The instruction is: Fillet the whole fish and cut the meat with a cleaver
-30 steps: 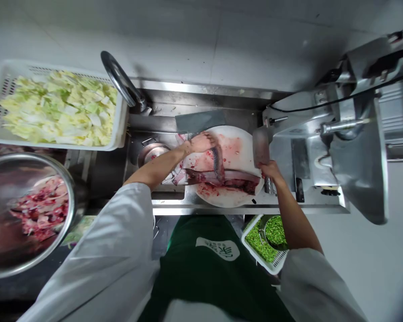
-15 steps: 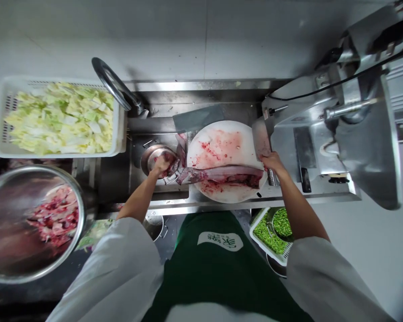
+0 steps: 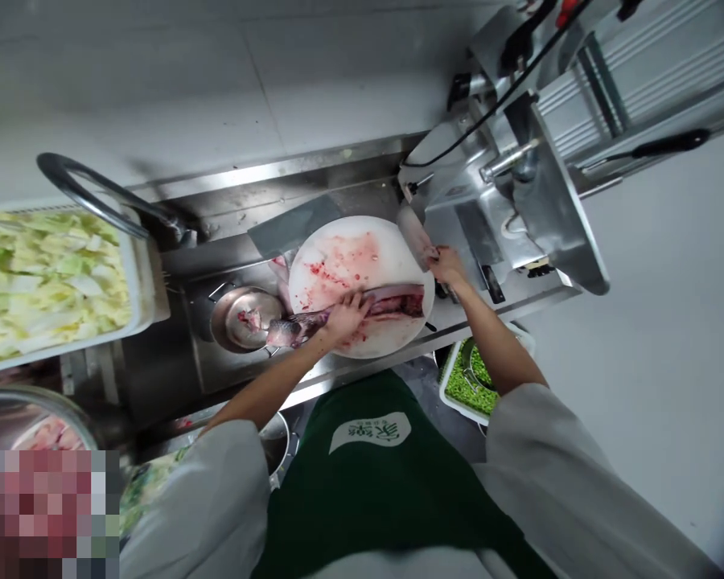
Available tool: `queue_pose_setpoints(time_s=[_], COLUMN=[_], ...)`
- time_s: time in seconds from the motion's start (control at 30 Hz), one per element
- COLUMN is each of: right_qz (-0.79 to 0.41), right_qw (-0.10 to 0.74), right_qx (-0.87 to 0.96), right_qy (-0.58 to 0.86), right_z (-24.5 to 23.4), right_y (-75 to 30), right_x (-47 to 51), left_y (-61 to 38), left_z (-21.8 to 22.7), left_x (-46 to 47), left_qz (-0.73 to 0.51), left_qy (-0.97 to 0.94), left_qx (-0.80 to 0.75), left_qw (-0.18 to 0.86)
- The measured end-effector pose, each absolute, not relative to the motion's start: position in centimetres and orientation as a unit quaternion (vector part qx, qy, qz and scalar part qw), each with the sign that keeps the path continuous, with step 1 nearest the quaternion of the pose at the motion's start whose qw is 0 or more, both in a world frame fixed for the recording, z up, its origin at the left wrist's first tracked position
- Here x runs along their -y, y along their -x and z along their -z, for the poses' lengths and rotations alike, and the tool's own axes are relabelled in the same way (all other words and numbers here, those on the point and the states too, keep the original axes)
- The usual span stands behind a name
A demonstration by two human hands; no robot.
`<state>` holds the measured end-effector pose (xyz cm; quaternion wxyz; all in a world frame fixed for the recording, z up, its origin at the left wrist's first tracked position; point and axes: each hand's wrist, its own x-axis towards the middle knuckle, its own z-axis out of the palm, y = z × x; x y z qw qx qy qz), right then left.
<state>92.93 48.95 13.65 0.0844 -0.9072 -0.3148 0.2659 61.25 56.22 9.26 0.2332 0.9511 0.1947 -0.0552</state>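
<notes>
The person's left hand (image 3: 346,318) curves over the fish (image 3: 395,302), its slightly spread fingers holding it down. The right hand (image 3: 446,265) is closed around the handle of a cleaver (image 3: 416,235). The fish lies across a bloodstained round white board (image 3: 331,249), its tail end reaching past the rim, beside a metal pot (image 3: 222,322). A slicing machine (image 3: 564,201) stands to the right.

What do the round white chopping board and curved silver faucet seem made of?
Round white chopping board: likely plastic, matte; evenly white where unstained, no wood grain showing. Curved silver faucet: probably metal, chrome or steel, polished; bright highlights along its curve.
</notes>
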Motion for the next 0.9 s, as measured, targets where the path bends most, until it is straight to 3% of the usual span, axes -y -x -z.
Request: queue_pose_setpoints(time_s=[0.1,0.23,0.33,0.43,0.6,0.73,0.9], right_qz=[-0.236,-0.249,-0.290,-0.323,-0.387,-0.421,-0.430], right_qw=[0.127,0.192,0.293,0.402,0.504,0.515,0.498], right_qx=[0.284,0.211,0.131,0.057,0.006,0.013,0.048], right_qy=[0.921,0.926,0.902,0.855,0.772,0.747,0.752], right_z=[-14.8,-14.8,-13.3,-11.5,-9.1,-7.8,-6.8], right_y=[-93.3,-92.1,-89.4,-85.7,-80.4,-79.8,-81.3], right_x=[-45.1,-38.3,-33.7,-30.2,-26.8,-26.1,-25.8], left_y=[-63.0,-64.4,-64.4,-63.1,-62.9,-67.8,-73.9], left_z=[-9.3,-9.8,-9.8,-9.3,-9.3,-9.8,-9.0], left_x=[-58.6,-63.1,-65.3,-67.1,-67.6,-62.9,-58.3], left_qz=[0.067,0.062,0.081,0.144,0.156,0.085,-0.001], left_qy=[-0.933,-0.849,-0.724,-0.654,-0.783,-0.860,-0.822], left_qx=[-0.211,-0.210,-0.220,-0.232,-0.282,-0.367,-0.517], left_qw=[0.284,0.482,0.649,0.705,0.531,0.344,0.239])
